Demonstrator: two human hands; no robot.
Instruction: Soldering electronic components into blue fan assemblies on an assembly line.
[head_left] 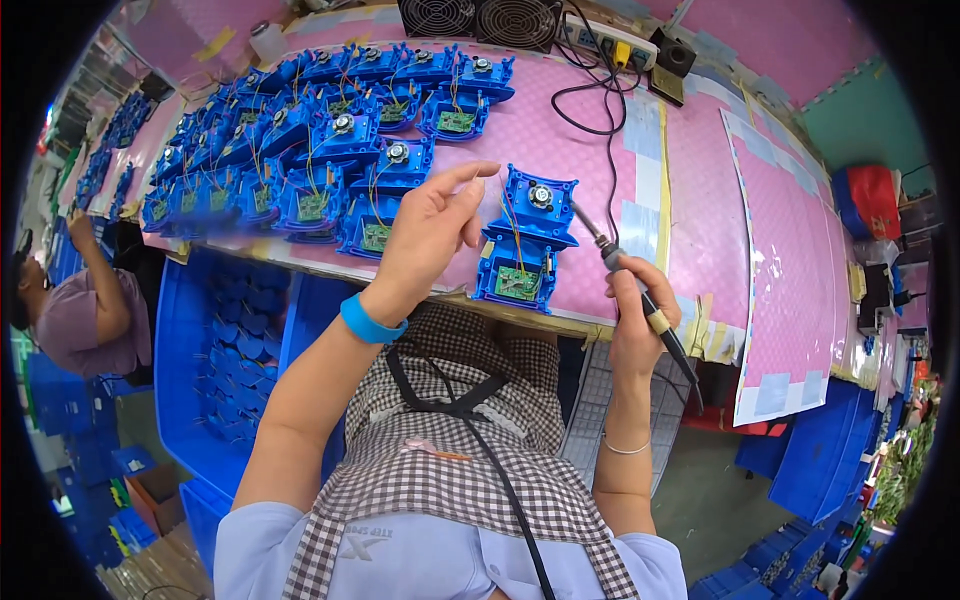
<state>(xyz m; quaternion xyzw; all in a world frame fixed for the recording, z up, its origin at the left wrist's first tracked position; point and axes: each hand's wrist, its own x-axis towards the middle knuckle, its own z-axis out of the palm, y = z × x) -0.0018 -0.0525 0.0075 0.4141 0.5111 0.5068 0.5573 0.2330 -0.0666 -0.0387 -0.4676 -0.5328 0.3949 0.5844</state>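
Two bare hands, forearms rising from below. Left hand (432, 225) raised over the near edge of the pink, quilt-patterned bench (692, 180), index reaching right, fingers loosely parted, nothing seen in them. Right hand (642, 320) wrapped round one soldering iron (660, 325), tip slanting up-left, just beside the unit. One unit (530, 238) on bench between hands: two blue plastic shells, one round speaker (540, 196), one green board (516, 284), thin wires. Farther left: over a dozen similar units (342, 142), overlapping, exact count unclear. Beyond: two dark fans (515, 22), round grilles.
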